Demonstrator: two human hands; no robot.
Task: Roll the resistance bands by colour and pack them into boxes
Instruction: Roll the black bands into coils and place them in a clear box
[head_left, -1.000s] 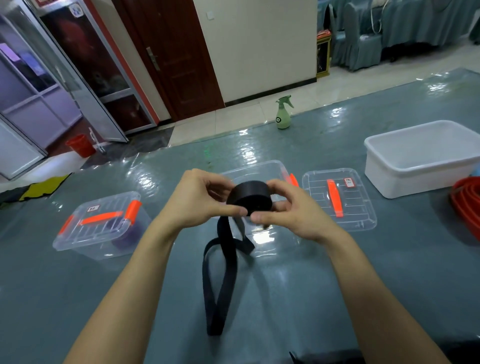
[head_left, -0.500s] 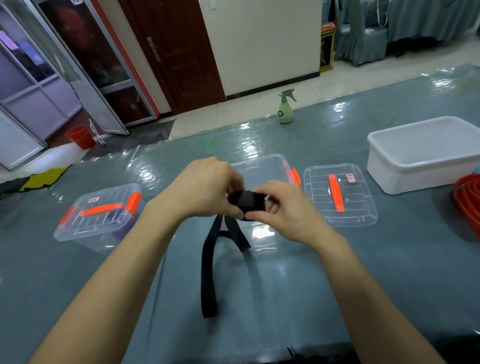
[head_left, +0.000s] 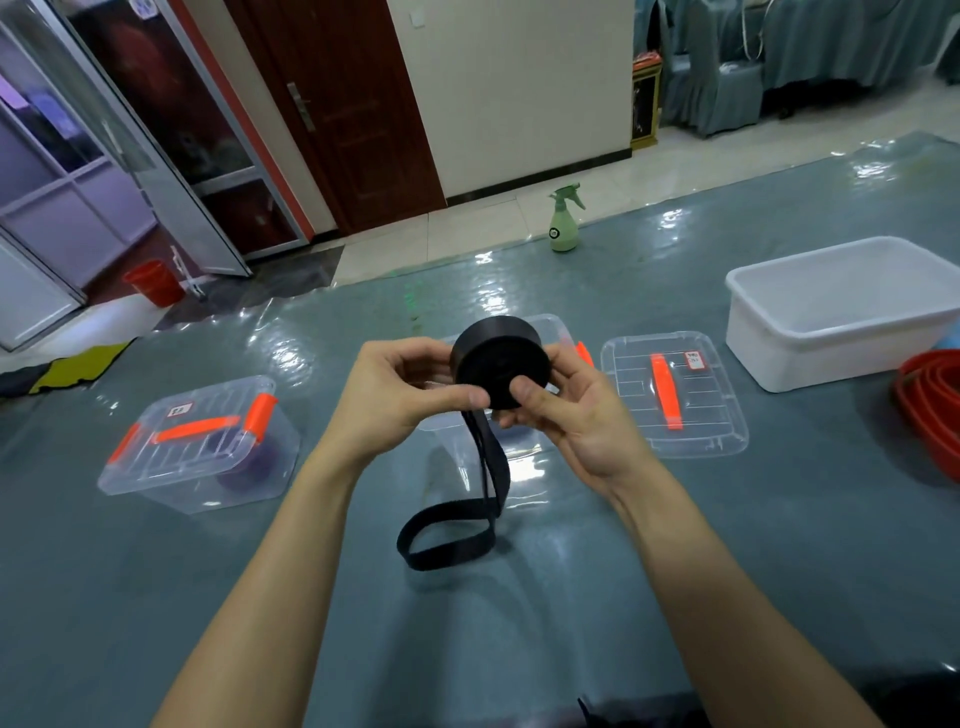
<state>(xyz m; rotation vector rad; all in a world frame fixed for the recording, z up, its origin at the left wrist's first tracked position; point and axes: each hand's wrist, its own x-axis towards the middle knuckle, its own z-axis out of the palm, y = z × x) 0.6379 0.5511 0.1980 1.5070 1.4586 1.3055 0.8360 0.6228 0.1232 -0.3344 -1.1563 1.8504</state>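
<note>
A black resistance band is wound into a thick roll that I hold above the table. My left hand pinches the roll from the left and my right hand grips it from the right, thumb on its flat face. The band's loose tail hangs down and ends in a short loop lying on the table. Behind my hands stands an open clear box, largely hidden. Its lid with an orange handle lies to the right. A closed clear box at left holds a purple roll.
A white tub stands at the right, and red bands lie coiled at the right edge. A green spray bottle stands on the floor beyond the table. The table has a shiny plastic cover.
The roll has grown thicker and the hanging tail has shortened from a long loop to a short one. My hands have turned the roll so its flat face points toward me.
</note>
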